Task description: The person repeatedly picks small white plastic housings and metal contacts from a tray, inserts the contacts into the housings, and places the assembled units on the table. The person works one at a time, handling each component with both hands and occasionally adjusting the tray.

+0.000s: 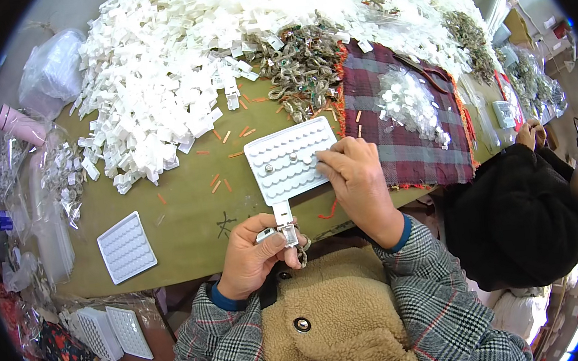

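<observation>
My left hand (255, 252) grips a small white plastic case (284, 215) with its lid flipped up, near the table's front edge. A greyish cord (303, 253) hangs beside its fingers. Just beyond lies a white tray (283, 193) with scalloped rows, holding a few small round silver pieces (293, 157). Over the tray's right side, my right hand (358, 181) has thumb and forefinger pinched together; whatever is between the fingertips is too small to make out.
White plastic cases (155, 61) heap across the back. Tangled cords (303, 62) and a plaid cloth (397, 161) with clear pieces and scissors (435, 78) lie right of them. A second tray (126, 247) sits left. A person in black (519, 215) works at the right.
</observation>
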Motion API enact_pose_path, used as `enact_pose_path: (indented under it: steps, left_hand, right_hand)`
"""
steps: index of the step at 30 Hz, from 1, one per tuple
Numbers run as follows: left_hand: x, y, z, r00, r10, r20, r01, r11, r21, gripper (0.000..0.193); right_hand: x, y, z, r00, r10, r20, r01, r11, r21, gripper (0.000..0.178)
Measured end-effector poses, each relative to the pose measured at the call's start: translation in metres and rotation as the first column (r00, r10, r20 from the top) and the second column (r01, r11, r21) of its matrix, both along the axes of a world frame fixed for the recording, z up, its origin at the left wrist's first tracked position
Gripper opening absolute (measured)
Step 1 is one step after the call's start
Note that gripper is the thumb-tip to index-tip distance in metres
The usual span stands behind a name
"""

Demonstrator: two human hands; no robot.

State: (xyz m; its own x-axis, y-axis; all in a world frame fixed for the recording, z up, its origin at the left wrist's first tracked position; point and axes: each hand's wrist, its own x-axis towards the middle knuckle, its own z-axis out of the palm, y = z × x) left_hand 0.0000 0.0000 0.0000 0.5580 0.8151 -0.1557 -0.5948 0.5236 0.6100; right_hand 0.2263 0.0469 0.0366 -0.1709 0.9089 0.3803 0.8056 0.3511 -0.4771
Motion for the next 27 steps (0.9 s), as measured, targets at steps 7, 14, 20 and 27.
enact_pose_path:
  steps: [7, 14, 20, 27]
  left_hand:
    - [0.006, -0.001, 0.004, 0.999, 0.037, -0.002, -0.037, 0.999, -0.035, 0.034]
    - [0.003, -0.006, 0.011, 0.995, 0.094, 0.031, -0.089, 0.987, -0.131, 0.033]
    - [0.01, -0.009, 0.008, 0.986, 0.145, 0.08, -0.133, 0.98, -0.149, 0.033]
    - [0.015, -0.021, 0.004, 0.971, 0.23, 0.061, -0.223, 0.969, -0.102, 0.024]
  right_hand:
    - [0.001, 0.009, 0.003, 0.988, 0.058, -0.145, -0.044, 0.994, 0.1, 0.014]
    - [-0.01, 0.013, -0.004, 0.991, 0.119, -0.061, -0.113, 0.99, 0.085, 0.014]
    - [-0.009, 0.001, 0.017, 0.982, 0.151, -0.114, -0.153, 0.988, -0.005, 0.011]
    - [-0.039, -0.05, 0.027, 0.886, 0.363, -0.288, -0.37, 0.928, 0.03, 0.024]
